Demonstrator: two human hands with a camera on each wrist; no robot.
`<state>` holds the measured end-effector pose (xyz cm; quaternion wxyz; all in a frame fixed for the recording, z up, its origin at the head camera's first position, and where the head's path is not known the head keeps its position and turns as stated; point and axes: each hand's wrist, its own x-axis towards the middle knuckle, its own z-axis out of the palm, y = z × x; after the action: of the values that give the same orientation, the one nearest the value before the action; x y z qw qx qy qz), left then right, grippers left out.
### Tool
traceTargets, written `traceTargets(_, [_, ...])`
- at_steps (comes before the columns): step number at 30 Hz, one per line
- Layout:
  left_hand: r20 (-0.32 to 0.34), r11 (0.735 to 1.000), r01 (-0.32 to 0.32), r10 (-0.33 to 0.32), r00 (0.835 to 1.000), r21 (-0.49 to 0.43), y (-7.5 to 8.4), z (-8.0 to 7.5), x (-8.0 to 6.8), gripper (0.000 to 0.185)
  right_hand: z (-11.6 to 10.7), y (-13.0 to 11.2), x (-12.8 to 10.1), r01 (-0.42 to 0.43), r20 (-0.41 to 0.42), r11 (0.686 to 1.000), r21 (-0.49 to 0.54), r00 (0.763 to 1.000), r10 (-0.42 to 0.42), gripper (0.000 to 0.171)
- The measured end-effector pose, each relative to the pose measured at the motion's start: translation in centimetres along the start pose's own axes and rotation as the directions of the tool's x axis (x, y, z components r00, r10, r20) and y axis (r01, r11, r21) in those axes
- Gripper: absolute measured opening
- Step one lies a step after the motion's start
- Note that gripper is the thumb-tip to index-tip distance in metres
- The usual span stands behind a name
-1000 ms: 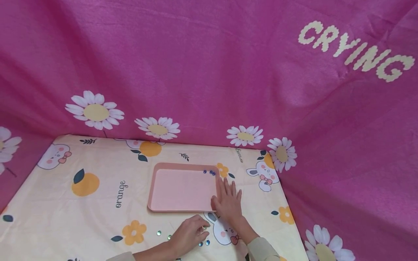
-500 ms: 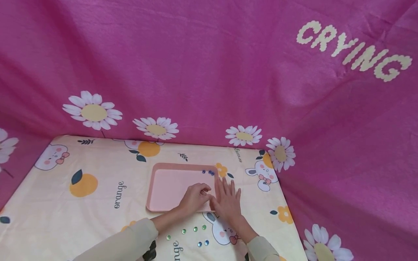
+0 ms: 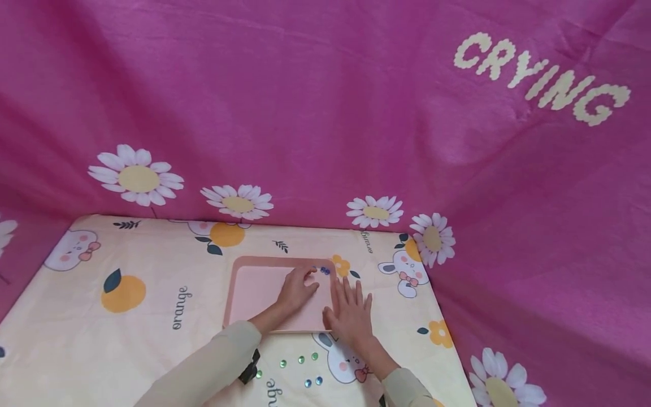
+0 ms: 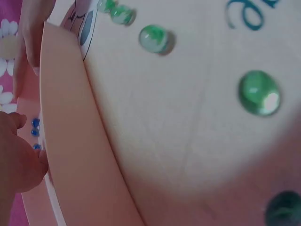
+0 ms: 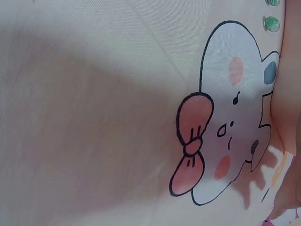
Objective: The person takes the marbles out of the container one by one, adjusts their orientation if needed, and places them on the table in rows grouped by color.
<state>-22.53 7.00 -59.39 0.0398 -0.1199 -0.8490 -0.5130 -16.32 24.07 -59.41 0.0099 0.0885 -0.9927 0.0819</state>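
Note:
A pink tray lies on the printed cloth. My left hand reaches into the tray's far right corner, fingers curled, their tips next to a few blue beads. The left wrist view shows these blue beads just beyond my left hand; anything pinched between its fingertips is hidden. My right hand lies flat on the cloth against the tray's right rim, holding nothing. Loose green beads and two blue beads lie on the cloth in front of the tray.
Pink daisy fabric hangs close behind and to the right of the table. The cloth's right edge drops off near my right hand. A bunny print lies under the right wrist. Green beads are scattered by the tray's near side.
My left hand left the loose beads near the front edge and moved forward over the tray to its far right corner. The right hand stayed flat beside the tray.

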Motion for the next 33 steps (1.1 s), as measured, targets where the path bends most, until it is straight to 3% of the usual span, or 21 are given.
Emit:
traceTargets(3, [0.000, 1.000, 0.002, -0.002, 1.000, -0.015, -0.2, 0.3, 0.6, 0.037, 0.0, 0.1, 0.0, 0.007, -0.006, 1.000, 0.015, 1.000, -0.007, 0.075])
traceTargets(11, [-0.001, 0.992, 0.027, -0.028, 1.000, 0.122, -0.9, 1.0, 1.7, 0.037, 0.0, 0.0, 0.1, 0.004, 0.003, 1.000, 0.015, 1.000, -0.004, 0.075])
traceTargets(21, [-0.007, 0.983, -0.005, 0.006, 1.000, 0.182, -0.4, 1.2, 2.4, 0.031, 0.0, 0.0, 0.0, -0.007, 0.014, 1.000, 0.017, 1.000, 0.007, 0.074])
traceTargets(25, [0.007, 0.965, -0.040, 0.040, 0.999, 0.258, -0.4, 1.3, 2.6, 0.026, 0.1, -0.1, 0.0, 0.004, -0.002, 1.000, 0.021, 1.000, -0.004, 0.073])
traceTargets(33, [0.091, 0.917, -0.062, 0.028, 0.995, 0.395, 0.4, 1.2, 2.7, 0.024, 0.0, -0.1, -0.1, -0.002, -0.007, 1.000, 0.007, 1.000, 0.002, 0.073])
